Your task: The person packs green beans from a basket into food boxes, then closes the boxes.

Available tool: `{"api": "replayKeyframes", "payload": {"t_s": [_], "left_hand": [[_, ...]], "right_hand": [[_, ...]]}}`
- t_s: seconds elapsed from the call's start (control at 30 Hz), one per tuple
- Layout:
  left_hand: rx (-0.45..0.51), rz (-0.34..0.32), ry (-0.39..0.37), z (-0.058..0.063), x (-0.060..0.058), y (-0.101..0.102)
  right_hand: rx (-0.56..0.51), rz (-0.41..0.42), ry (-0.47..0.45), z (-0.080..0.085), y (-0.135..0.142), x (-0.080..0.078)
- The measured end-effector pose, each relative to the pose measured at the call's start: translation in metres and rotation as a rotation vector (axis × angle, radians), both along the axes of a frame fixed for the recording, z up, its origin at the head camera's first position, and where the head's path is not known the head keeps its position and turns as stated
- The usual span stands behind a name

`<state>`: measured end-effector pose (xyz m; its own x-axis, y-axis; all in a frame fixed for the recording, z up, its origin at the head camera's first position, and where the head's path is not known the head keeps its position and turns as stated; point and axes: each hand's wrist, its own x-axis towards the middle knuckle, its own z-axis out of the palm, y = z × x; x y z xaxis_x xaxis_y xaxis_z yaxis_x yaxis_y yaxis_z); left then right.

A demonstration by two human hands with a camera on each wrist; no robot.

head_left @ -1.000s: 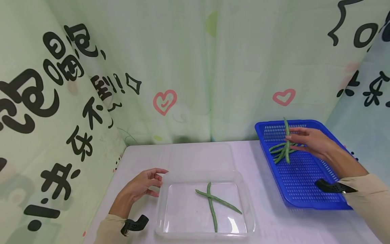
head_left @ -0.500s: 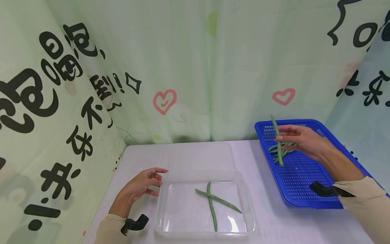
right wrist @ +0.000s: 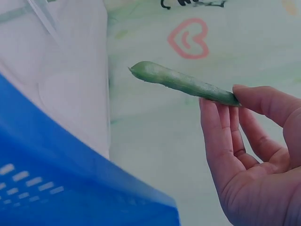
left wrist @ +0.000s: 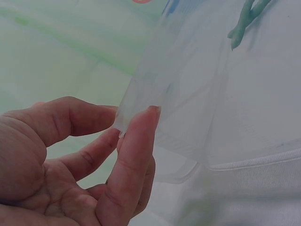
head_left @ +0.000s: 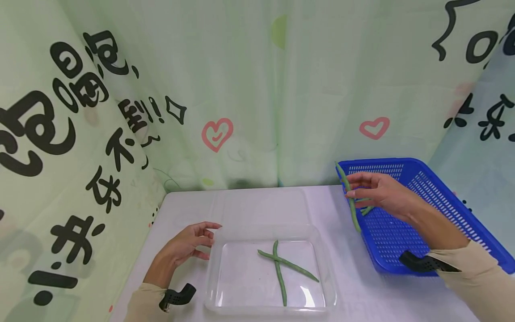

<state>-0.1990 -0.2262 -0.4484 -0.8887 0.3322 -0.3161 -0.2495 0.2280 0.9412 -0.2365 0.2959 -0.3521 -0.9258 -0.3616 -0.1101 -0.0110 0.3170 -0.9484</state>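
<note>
My right hand (head_left: 380, 197) pinches a green bean (head_left: 352, 213) between thumb and fingertips, over the left rim of the blue basket (head_left: 396, 243). In the right wrist view, that bean (right wrist: 171, 79) points away from the fingertips, with nothing else in the grip. A few more green beans (head_left: 367, 210) lie in the basket, partly hidden by the hand. My left hand (head_left: 187, 246) holds the left edge of a clear plastic box (head_left: 241, 281), thumb and fingers on either side of its wall (left wrist: 141, 96). Inside the box two green beans (head_left: 299, 269) lie crossed.
A white cloth covers the table (head_left: 257, 208). Behind it hangs a pale green curtain (head_left: 249, 80) with hearts and black lettering. The basket stands at the right, its raised rim between the right hand and the box side.
My right hand has moved left with the bean, from above the basket's inside to its left rim. The left hand, the box and the two crossed beans have stayed put.
</note>
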Motion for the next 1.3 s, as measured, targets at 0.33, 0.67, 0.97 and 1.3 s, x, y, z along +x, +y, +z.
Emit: {"api": "replayKeyframes", "payload": {"t_s": [0.33, 0.67, 0.97, 1.3], "left_hand": [[-0.002, 0.002, 0.005, 0.0, 0.0, 0.001], [0.007, -0.001, 0.003, -0.002, 0.0, 0.0], [0.013, -0.011, 0.002, -0.001, -0.001, 0.0], [0.014, -0.012, 0.005, -0.002, -0.001, 0.0]], "right_hand": [[-0.029, 0.12, -0.028, -0.005, -0.035, 0.011], [-0.042, 0.254, -0.043, -0.009, -0.061, 0.023], [-0.081, 0.349, -0.114, -0.017, -0.086, 0.028], [-0.082, 0.438, -0.155, -0.029, -0.111, 0.034]]}}
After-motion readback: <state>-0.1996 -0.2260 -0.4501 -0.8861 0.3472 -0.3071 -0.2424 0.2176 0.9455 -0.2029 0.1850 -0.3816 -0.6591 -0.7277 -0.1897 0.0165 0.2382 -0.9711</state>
